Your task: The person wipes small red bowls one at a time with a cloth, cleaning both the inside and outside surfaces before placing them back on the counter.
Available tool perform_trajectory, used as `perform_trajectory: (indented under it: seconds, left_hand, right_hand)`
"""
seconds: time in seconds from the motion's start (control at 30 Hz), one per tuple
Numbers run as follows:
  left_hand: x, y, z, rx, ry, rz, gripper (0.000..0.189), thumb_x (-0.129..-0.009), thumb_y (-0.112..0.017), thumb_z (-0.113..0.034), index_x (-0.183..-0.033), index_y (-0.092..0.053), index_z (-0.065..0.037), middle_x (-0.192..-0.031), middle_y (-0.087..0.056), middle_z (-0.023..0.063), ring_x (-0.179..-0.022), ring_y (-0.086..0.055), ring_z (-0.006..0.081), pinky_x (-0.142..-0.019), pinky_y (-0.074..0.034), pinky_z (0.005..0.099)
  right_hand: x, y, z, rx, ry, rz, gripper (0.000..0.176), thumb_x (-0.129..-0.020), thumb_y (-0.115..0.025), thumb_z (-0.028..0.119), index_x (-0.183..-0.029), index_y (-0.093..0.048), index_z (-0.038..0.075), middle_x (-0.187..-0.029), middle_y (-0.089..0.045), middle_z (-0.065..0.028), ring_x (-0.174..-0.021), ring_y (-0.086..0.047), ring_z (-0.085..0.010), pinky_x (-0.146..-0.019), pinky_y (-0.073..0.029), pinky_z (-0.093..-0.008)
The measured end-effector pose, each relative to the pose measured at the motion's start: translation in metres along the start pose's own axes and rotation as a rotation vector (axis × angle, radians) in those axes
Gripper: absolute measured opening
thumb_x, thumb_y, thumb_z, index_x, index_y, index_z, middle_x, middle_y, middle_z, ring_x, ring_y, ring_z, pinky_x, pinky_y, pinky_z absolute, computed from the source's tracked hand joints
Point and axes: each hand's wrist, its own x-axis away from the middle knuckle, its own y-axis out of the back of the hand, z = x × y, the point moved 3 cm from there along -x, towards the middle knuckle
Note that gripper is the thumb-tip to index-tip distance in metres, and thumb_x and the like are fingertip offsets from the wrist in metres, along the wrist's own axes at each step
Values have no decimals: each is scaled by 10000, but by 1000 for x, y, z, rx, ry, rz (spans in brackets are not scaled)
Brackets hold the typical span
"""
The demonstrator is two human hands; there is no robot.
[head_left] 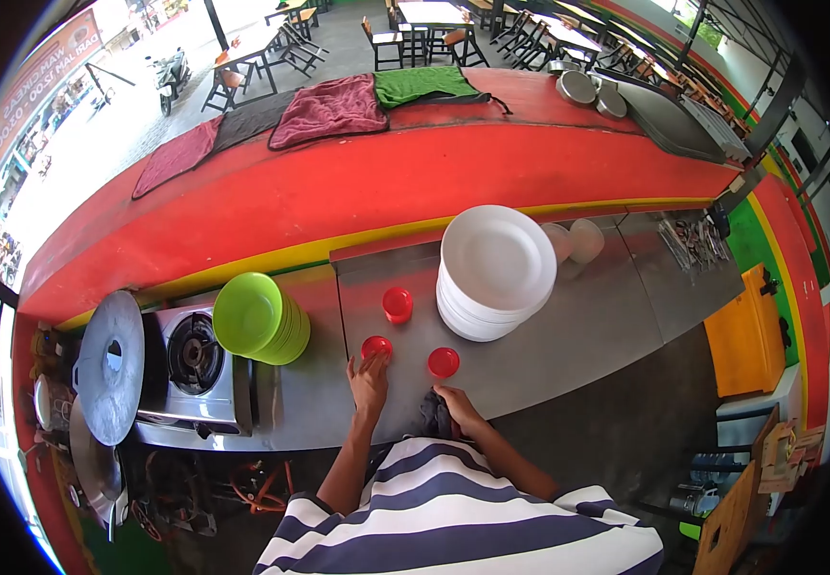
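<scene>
My left hand [369,383] is at the near side of a small red cup [375,345], with its fingers curled over the rim. In my right hand [461,406] is a bunched dark cloth [433,414], held at the counter's front edge. A second red cup [443,362] stands just beyond the right hand. The third red cup [397,305] is farther back, towards the wall. All three are on the stainless steel counter [568,355].
A tall stack of white bowls [497,273] stands right of the cups. Green bowls [261,318] are stacked on the left, beside a gas stove [194,369] and a large metal lid [111,367]. Cutlery [694,242] lies far right. Folded cloths [330,110] drape the red ledge.
</scene>
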Motion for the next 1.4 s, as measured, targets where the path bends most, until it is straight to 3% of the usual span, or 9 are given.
perform_trajectory:
  seconds: [0.23,0.33,0.43,0.53,0.73,1.03,1.13,1.23,1.4]
  left_hand:
    - [6,52,-46,310,-28,-98,171,-925,-597,-111,-1059,-689,-57,-1069,-712,119,-1093,-648,284,-1008,-424,464]
    - [18,63,-69,444,-29,-120,164,-914,-608,-91,-1038,-682,-13,-1060,-705,161,-1054,-660,328,-947,-483,436]
    - [32,60,-74,455,-71,-129,165,-904,-637,-85,-1037,-692,-3,-1031,-703,200,-992,-676,366,-870,-526,407]
    - [49,57,-75,390,-101,-159,155,-901,-637,-82,-1019,-699,-1,-1027,-702,203,-977,-675,377,-857,-530,413]
    - [79,62,-68,442,66,-57,174,-910,-627,-111,-1031,-706,-14,-1001,-701,211,-943,-677,387,-844,-531,415]
    - [103,76,-59,529,102,-18,189,-916,-627,-138,-1048,-706,-28,-972,-703,206,-899,-684,376,-800,-543,405]
    - [108,85,-64,565,118,20,195,-906,-650,-133,-1055,-702,-19,-975,-705,202,-890,-687,373,-778,-546,396]
    - [112,89,-68,623,16,48,187,-903,-653,-121,-1047,-704,-13,-962,-705,204,-879,-688,375,-771,-543,400]
    - [112,108,-87,674,-120,117,190,-905,-676,-117,-1057,-707,-7,-957,-722,171,-867,-701,317,-797,-534,368]
  right_hand:
    - [-3,-17,-2,-2,-29,53,323,-986,-534,309,-942,-672,20,-904,-682,-62,-772,-647,-157,-786,-517,-286]
    - [-3,-32,-1,-126,-105,210,331,-984,-528,348,-1005,-658,44,-856,-677,-67,-699,-651,-160,-697,-533,-296]
    - [-6,-54,-6,-311,-242,139,368,-992,-482,404,-1069,-633,77,-930,-686,-103,-799,-679,-206,-787,-545,-342]
    - [1,-79,-1,-506,-152,73,425,-996,-423,462,-1109,-608,97,-1009,-677,-127,-934,-667,-239,-888,-520,-392]
    - [-2,-89,-15,-598,-157,254,492,-999,-357,502,-1127,-604,96,-1059,-665,-145,-1013,-640,-282,-946,-488,-429]
    - [22,-94,-5,-10,-131,-114,497,-984,-426,524,-1038,-638,78,-1006,-652,-107,-943,-610,-224,-895,-462,-373]
    - [50,-91,20,217,237,-18,468,-1036,-394,426,-971,-650,40,-928,-626,-70,-881,-565,-152,-817,-444,-325]
    - [62,-68,20,350,386,65,442,-1055,-391,391,-931,-633,42,-865,-581,-18,-834,-508,-111,-784,-412,-280]
    - [90,-49,12,293,408,63,403,-1059,-395,381,-949,-598,51,-888,-541,6,-845,-485,-93,-805,-407,-267]
